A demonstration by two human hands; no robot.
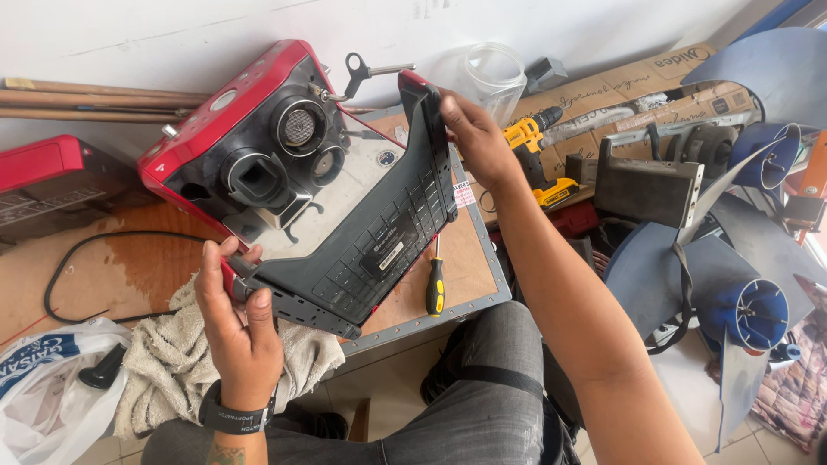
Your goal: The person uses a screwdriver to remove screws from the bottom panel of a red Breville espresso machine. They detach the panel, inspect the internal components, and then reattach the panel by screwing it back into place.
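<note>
Red espresso machine (284, 164) lies tipped on its side/back on the wooden surface (465, 267), underside facing the camera. Dark grey base panel (379, 241) is partly swung away from the red body, so the shiny metal plate inside shows between them. Judging from that: base is already freed and opened up, but not lifted clear. It hangs at the machine, both hands on it. Internals not touched yet as far as visible.

Left hand (237, 319) is closed around the panel's lower left corner, near the front edge of the surface, thumb on top, fingers wrapped under. Right hand (474, 138) is closed over the panel's upper right end, toward the back edge, fingers curled over the rim.

Orientation: panel's long axis runs diagonally, from the front-left by the left hand up to the back-right by the right hand. Its ribbed outer face points up and right toward the camera; the inner side faces the machine. The machine's top with the round group head and fittings points toward the back-left corner.

Around: yellow-and-black screwdriver (437, 288) lies on the surface just right of the panel, tip toward the back. Beige towel (181, 362) hangs over the front-left edge under the left hand. Yellow cordless drill (534, 146) sits behind the right hand, off the back-right corner. Black cord (95, 250) loops at the left.
</note>
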